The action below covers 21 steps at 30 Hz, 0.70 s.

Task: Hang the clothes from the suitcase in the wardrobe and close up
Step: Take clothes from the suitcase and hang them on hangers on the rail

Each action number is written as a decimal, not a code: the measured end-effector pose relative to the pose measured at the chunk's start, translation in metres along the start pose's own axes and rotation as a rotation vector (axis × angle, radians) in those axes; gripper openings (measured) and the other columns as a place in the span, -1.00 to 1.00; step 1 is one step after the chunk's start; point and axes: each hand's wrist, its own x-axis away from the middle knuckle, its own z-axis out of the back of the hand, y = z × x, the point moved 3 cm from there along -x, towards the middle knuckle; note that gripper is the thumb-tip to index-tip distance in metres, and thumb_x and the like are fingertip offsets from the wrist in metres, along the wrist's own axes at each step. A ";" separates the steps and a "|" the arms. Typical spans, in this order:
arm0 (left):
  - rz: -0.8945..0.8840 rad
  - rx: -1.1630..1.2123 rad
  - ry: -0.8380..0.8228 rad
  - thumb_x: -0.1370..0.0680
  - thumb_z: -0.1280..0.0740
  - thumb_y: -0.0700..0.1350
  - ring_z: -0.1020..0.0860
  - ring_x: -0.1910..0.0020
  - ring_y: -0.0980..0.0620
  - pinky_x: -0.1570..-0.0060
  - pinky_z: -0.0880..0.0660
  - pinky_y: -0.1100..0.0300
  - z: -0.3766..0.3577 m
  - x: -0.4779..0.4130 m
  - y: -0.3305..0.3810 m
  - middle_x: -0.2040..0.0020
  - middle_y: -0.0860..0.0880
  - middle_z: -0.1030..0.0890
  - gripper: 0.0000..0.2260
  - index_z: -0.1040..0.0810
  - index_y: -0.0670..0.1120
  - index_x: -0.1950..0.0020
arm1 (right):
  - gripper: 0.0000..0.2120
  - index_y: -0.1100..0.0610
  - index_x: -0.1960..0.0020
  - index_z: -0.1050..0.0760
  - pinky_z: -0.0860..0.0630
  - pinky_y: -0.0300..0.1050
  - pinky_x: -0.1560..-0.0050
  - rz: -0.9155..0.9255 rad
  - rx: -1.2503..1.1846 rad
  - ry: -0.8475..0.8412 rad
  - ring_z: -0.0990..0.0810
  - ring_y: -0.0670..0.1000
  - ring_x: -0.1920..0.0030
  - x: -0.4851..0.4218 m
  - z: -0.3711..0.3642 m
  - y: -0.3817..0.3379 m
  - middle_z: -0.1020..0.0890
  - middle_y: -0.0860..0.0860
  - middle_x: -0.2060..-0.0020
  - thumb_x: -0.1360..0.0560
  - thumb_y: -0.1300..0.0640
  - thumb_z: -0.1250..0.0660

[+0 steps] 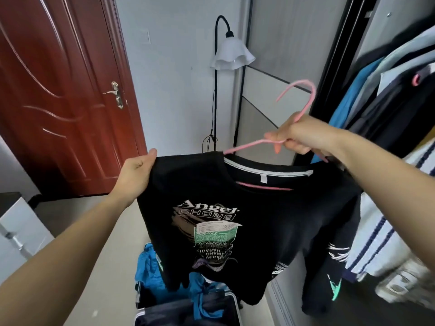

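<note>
A black T-shirt [270, 222] with a printed "Angel Phone" graphic hangs on a pink hanger [303, 107] in mid-air in front of me. My right hand [299, 135] grips the hanger just below its hook. My left hand [135, 175] pinches the shirt's left shoulder. Below, the open suitcase [233, 302] holds blue and dark clothes [150, 267]. The open wardrobe [386, 90] stands at the right with several garments hanging inside.
A black floor lamp [231, 50] with a white shade stands against the wall ahead. A red-brown door [61, 95] is shut at the left. A striped garment [381, 231] hangs low in the wardrobe. White furniture [21, 222] sits at far left.
</note>
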 end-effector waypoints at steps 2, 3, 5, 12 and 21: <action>0.042 -0.013 0.042 -0.62 -0.18 0.15 -0.17 0.50 0.11 0.35 -0.18 0.13 0.003 -0.001 -0.001 0.50 0.10 -0.19 -0.52 -0.18 -0.04 0.42 | -0.67 0.22 0.32 -0.61 -0.04 -0.27 0.55 -0.002 -0.090 0.047 -0.10 -0.05 0.57 -0.001 0.013 -0.001 -0.23 0.00 0.57 -0.53 0.03 -0.38; 0.057 -0.022 0.048 -0.61 -0.18 0.19 -0.17 0.50 0.08 0.37 -0.16 0.13 0.006 -0.003 -0.003 0.50 0.10 -0.18 -0.52 -0.17 -0.03 0.41 | -0.67 0.22 0.31 -0.61 -0.03 -0.26 0.56 -0.005 -0.108 0.064 -0.10 -0.05 0.56 0.000 0.016 0.000 -0.23 0.00 0.56 -0.53 0.04 -0.37; 0.066 -0.024 0.041 -0.60 -0.16 0.23 -0.28 0.43 0.02 0.35 -0.23 0.14 0.008 -0.006 0.003 0.47 0.04 -0.30 -0.51 -0.31 -0.08 0.40 | -0.68 0.22 0.28 -0.61 -0.03 -0.23 0.54 -0.007 -0.105 0.054 -0.11 -0.05 0.57 0.001 0.012 0.002 -0.24 -0.01 0.57 -0.55 0.04 -0.35; -0.389 -0.463 -0.196 -0.59 -0.16 0.24 -0.52 0.23 0.07 0.19 -0.41 0.12 -0.034 0.013 0.066 0.28 0.08 -0.57 -0.69 -0.49 0.07 0.20 | -0.77 0.21 0.27 -0.49 0.00 -0.24 0.54 0.020 -0.181 -0.012 -0.10 -0.09 0.53 -0.007 -0.020 -0.017 -0.22 -0.06 0.54 -0.56 0.19 -0.32; -0.472 -0.575 -0.021 -0.57 -0.16 0.25 -0.39 0.44 -0.09 0.45 -0.17 0.13 -0.064 0.019 0.071 0.51 0.00 -0.37 -0.52 -0.27 -0.04 0.41 | -0.83 0.19 0.21 -0.38 -0.15 -0.27 0.56 0.079 -0.125 0.048 -0.23 -0.05 0.55 -0.008 -0.039 -0.027 -0.35 0.03 0.53 -0.50 0.32 -0.32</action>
